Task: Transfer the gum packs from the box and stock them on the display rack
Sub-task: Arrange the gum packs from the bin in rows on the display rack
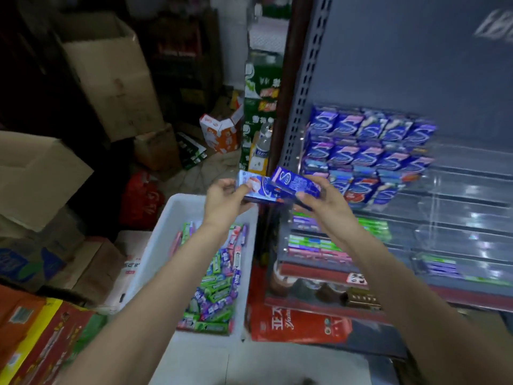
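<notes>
Two hands meet mid-frame above the white plastic box (177, 215) of loose gum sticks. The left hand (226, 198) grips a blue cardboard gum pack (254, 187); the right hand (323, 198) pinches another blue pack (295, 182), nearer the clear-shelved display rack (458, 212) at right.

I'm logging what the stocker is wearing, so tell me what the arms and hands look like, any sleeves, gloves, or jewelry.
Both forearms are bare from the bottom of the frame up; no sleeves show. The left hand and right hand wear no gloves. No watch, bracelet or ring is visible, though motion blur could hide something small.
</notes>
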`<state>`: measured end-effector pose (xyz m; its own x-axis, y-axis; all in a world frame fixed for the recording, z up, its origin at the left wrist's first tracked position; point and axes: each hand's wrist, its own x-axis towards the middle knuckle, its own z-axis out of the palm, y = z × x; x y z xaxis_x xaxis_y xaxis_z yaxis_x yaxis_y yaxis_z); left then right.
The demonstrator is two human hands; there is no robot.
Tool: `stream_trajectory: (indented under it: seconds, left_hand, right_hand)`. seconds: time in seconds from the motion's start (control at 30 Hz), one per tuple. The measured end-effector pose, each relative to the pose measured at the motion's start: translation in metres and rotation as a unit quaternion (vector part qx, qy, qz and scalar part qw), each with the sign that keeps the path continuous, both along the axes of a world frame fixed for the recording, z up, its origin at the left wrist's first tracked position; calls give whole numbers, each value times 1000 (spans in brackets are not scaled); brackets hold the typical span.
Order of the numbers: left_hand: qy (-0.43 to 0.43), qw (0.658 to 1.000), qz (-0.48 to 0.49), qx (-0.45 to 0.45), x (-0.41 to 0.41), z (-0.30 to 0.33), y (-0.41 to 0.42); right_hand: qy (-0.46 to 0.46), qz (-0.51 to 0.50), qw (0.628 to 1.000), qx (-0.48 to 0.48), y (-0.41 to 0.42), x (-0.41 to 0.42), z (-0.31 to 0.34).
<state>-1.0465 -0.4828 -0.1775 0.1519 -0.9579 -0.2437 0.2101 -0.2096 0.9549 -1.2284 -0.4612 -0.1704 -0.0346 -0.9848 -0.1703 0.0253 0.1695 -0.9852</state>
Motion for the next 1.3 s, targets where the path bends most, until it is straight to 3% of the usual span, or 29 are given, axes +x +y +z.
stream_trajectory:
  seconds: [0.07, 0.17, 0.23, 0.33, 0.47, 0.63, 0.87, 1.07, 1.3]
  left_hand:
    - [16, 1000, -16, -5, -41, 13, 2]
    - [2, 999, -42, -21, -97, 27, 6]
    - [-18, 998, -49, -29, -130, 33, 6]
    - [-24, 998, -55, -35, -170, 38, 8]
    - [-33, 997, -47, -43, -207, 45, 8]
    - [-38, 998, -34, -37, -225, 44, 2]
    - [-48, 998, -27, -41, -224, 38, -1]
    - [-67, 996, -30, -52, -216, 30, 4]
    - [-63, 993, -81, -55, -222, 25, 12]
  right_hand:
    - [128, 14, 992, -20, 1, -35, 6]
    - [358, -2, 930, -80, 1, -92, 14]
    - [415, -9, 901, -123, 5, -125, 17]
    - [422, -9, 895, -146, 7, -175, 16]
    - [245, -49, 965, -74, 3, -235, 4]
    - [177, -130, 975, -41, -3, -270, -12]
    - [303, -122, 943, -65, -27, -259, -39]
    - [526, -96, 844, -34, -37, -253, -50]
    - [526, -85, 845, -54, -39, -260, -47]
